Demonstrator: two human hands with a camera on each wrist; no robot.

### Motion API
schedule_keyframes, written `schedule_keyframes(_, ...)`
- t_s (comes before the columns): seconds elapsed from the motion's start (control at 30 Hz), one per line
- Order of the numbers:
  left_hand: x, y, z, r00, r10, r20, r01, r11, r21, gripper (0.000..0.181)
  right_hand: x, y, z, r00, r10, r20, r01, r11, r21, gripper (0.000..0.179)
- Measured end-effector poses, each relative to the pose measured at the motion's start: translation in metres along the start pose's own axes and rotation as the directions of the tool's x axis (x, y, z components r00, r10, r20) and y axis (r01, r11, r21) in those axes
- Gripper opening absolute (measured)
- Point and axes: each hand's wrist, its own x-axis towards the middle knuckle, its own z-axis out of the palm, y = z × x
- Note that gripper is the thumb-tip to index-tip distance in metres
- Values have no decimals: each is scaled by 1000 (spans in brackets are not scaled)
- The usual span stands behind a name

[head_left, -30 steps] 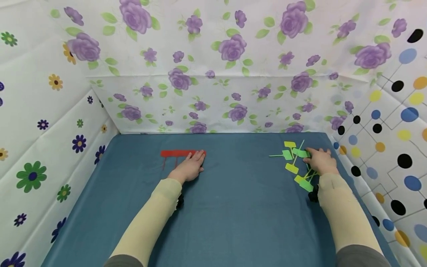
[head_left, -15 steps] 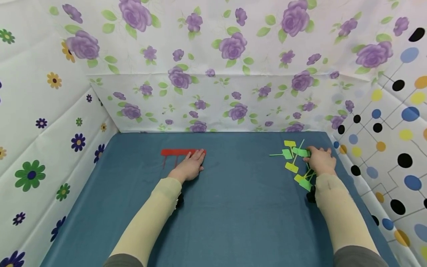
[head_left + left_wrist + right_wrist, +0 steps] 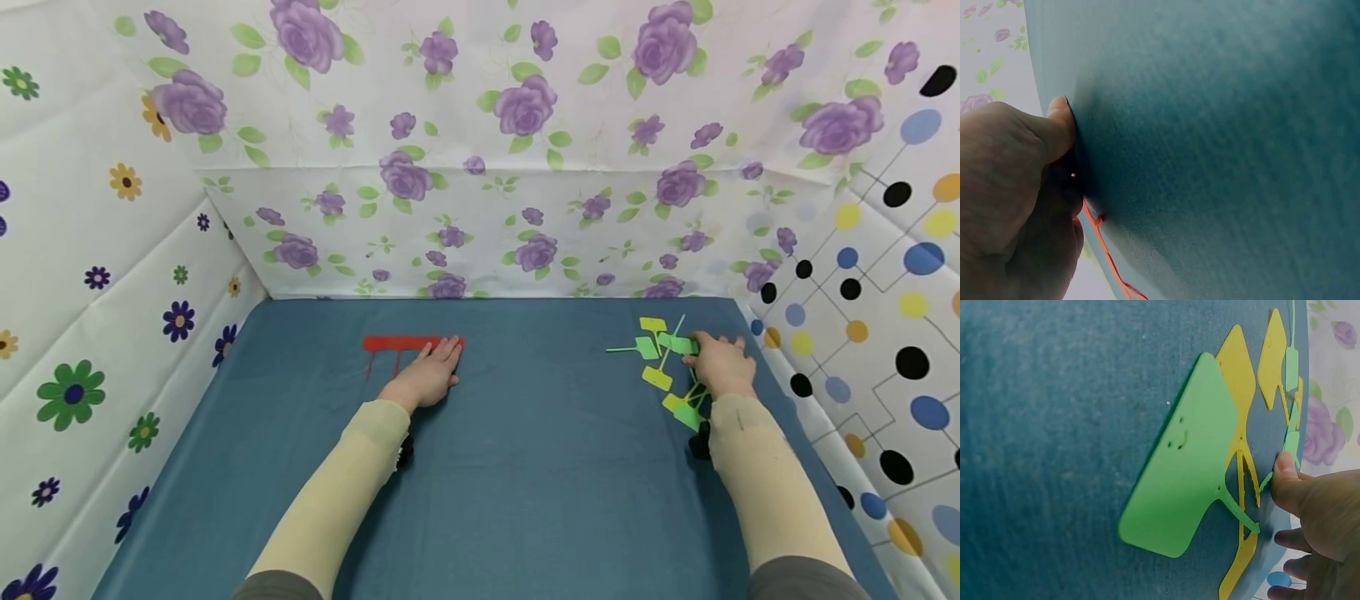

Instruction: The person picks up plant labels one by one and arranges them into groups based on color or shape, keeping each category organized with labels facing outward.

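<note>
My left hand (image 3: 422, 379) lies on the right part of a row of red cable-tie tags (image 3: 390, 342), fingers extended over them. Their thin tails point toward me, and the hand hides some of them. In the left wrist view a red tail (image 3: 1107, 253) shows beneath the fingers. My right hand (image 3: 722, 365) touches the right end of a green cable-tie tag (image 3: 677, 343), the thumb at its edge. Yellow tags (image 3: 657, 378) and other green tags (image 3: 1179, 459) lie loosely around it, some overlapping. The right index fingertip's underside is hidden.
A blue cloth (image 3: 517, 467) covers the table. Floral sheeting (image 3: 480, 108) stands behind it, with a flower-print sheet (image 3: 135, 333) at left and a dotted sheet (image 3: 885, 333) at right. A black wrist device (image 3: 701, 442) sits under the right wrist.
The right wrist and forearm have shifted slightly left. Both hands otherwise stay in place, and the red tags lie as before.
</note>
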Motion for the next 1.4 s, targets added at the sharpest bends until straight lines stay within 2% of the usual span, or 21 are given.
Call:
schedule_keyframes(0.2, 1, 0, 2, 1000, 4, 3, -4, 1000, -7, 65, -5, 0, -2, 1000, -13, -21, 13, 1000, 5, 63)
schedule_keyframes(0.43, 1, 0, 0, 1000, -4, 4, 4, 1000, -1, 65, -6, 2, -6, 988, -70, -138, 71, 997, 5, 59)
schedule_keyframes(0.57, 0, 0, -3, 1000, -2, -1, 2, 1000, 0, 65, -6, 6, -10, 984, -91, -154, 95, 995, 23, 56)
schedule_keyframes(0.8, -2, 2, -5, 1000, 8, 5, -8, 1000, -9, 65, -8, 23, -21, 996, -52, -79, 60, 992, 114, 51)
schedule_keyframes(0.97, -3, 3, -6, 1000, 7, 0, -7, 1000, -10, 65, -8, 29, -35, 996, -79, 44, 69, 978, 195, 41)
schedule_keyframes(1.03, -4, 3, -7, 1000, 5, -4, -6, 1000, -11, 65, -8, 30, -42, 989, -105, 99, 82, 973, 218, 45)
schedule_keyframes(1.13, -4, 3, -7, 1000, 6, -11, -6, 1000, -16, 66, -9, 31, -51, 980, -141, 138, 110, 971, 211, 52)
schedule_keyframes(1.4, -4, 2, -5, 1000, 8, -11, -9, 1000, -13, 67, -19, 25, -67, 982, -131, 138, 107, 979, 174, 87)
